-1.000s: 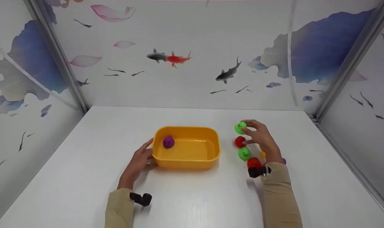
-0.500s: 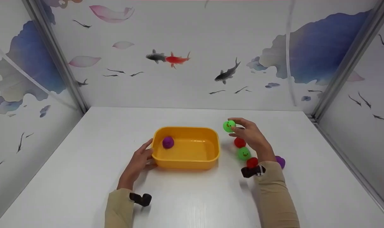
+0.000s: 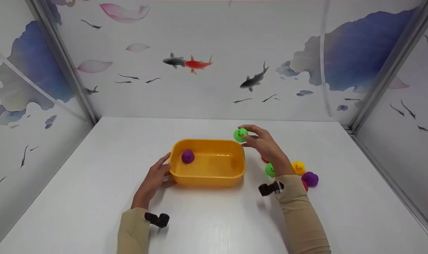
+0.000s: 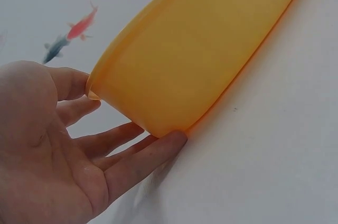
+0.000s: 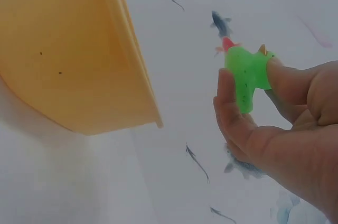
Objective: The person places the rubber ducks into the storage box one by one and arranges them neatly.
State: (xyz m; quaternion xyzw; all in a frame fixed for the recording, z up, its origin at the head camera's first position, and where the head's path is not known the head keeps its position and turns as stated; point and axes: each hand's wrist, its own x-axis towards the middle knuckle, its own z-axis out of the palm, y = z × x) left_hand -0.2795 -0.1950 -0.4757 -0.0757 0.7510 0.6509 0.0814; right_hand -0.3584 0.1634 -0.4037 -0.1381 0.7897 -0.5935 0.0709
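My right hand point(image 3: 265, 143) pinches a green rubber duck point(image 3: 240, 134) between thumb and fingers, above the far right corner of a yellow plastic basin point(image 3: 207, 181). In the right wrist view the same duck point(image 5: 245, 71) is held up, apart from the basin's wall point(image 5: 90, 76). My left hand point(image 3: 156, 178) rests against the basin's left side. Its fairly straight fingers point(image 4: 150, 163) touch the rim and outer wall in the left wrist view. Inside the basin, toward the left, lies a small purple toy point(image 3: 188, 156).
Right of the basin, partly behind my right arm, sit another green duck point(image 3: 270, 170), a yellow duck point(image 3: 298, 168), a purple toy point(image 3: 310, 179) and some red toys point(image 3: 305, 186). White walls printed with fish enclose the white table point(image 3: 200, 222) at the back and sides.
My right hand has carried the green duck leftward, from above the loose toys to the basin's far right corner. The yellow duck has come into view. My left hand stays at the basin.
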